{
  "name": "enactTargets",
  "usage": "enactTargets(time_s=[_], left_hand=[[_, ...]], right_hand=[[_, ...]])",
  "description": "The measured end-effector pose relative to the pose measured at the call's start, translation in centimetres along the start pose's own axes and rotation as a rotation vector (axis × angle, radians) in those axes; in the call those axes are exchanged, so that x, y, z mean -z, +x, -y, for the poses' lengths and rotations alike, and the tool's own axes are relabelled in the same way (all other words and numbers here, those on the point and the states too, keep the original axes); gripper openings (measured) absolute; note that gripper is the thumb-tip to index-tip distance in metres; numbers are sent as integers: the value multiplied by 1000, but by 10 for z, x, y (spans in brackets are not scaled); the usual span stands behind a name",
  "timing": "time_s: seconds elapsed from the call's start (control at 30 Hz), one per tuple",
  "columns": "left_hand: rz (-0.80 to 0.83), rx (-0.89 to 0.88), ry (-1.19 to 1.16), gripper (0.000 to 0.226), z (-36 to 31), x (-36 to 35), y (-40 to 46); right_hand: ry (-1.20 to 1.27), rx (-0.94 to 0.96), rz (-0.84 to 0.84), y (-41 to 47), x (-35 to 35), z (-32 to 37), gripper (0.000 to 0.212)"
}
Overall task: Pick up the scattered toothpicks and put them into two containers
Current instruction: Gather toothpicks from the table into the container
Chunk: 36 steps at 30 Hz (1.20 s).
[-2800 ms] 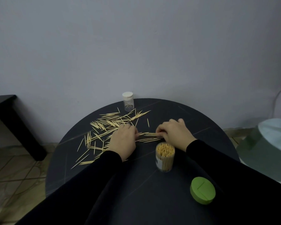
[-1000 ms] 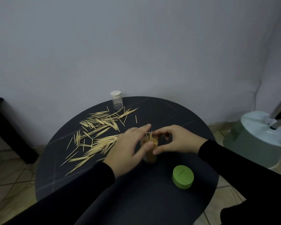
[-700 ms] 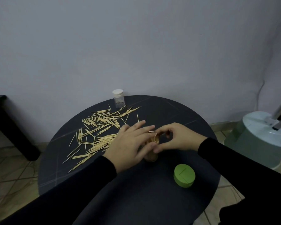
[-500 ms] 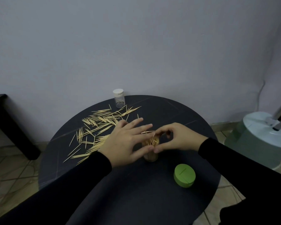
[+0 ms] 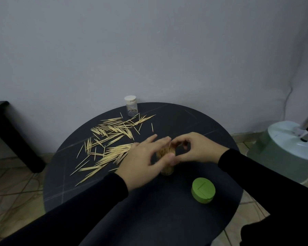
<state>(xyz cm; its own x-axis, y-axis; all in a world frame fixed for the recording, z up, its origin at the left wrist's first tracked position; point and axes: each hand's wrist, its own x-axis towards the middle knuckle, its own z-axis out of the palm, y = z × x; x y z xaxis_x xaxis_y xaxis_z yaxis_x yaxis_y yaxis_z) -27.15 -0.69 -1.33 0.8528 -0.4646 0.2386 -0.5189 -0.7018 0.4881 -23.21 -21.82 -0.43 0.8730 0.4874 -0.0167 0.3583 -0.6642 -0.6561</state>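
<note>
Many pale toothpicks (image 5: 112,139) lie scattered over the left half of a round black table (image 5: 185,121). A clear container (image 5: 166,168), packed with upright toothpicks, stands between my hands. My left hand (image 5: 142,162) is spread, with its fingers over the container's top and its thumb against the side. My right hand (image 5: 194,148) curls around the container's rim from the right, thumb and forefinger forming a ring. A small clear jar with a white lid (image 5: 131,108) stands at the table's far edge.
A green round lid (image 5: 203,190) lies on the table near the front right. A pale green bin (image 5: 288,150) stands on the floor to the right. A dark table (image 5: 5,128) is at the left, and a wall is close behind.
Both hands left the scattered pile and came to the container. Since half a second ago the left fingers have closed in over its top; the toothpicks sticking out have settled.
</note>
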Motion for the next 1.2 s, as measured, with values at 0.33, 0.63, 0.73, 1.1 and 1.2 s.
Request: enactTargets(time_s=[0.33,0.63,0.73,1.1,1.2], left_hand=[[-67,-377,367,43,23,11,12],[-48,-404,492,66,16,7,7],[-96,-400,524,55,18,7,8],[-56,-366,434,54,32,5,2],[-3,-354,463,60,27,2,1]], right_hand=[[19,-2,-12,-1,-1,-1,43],[40,19,2,0,-1,-3,42],[28,17,2,0,-1,-1,40],[15,1,8,-1,-1,1,43],[6,0,10,1,0,1,39]])
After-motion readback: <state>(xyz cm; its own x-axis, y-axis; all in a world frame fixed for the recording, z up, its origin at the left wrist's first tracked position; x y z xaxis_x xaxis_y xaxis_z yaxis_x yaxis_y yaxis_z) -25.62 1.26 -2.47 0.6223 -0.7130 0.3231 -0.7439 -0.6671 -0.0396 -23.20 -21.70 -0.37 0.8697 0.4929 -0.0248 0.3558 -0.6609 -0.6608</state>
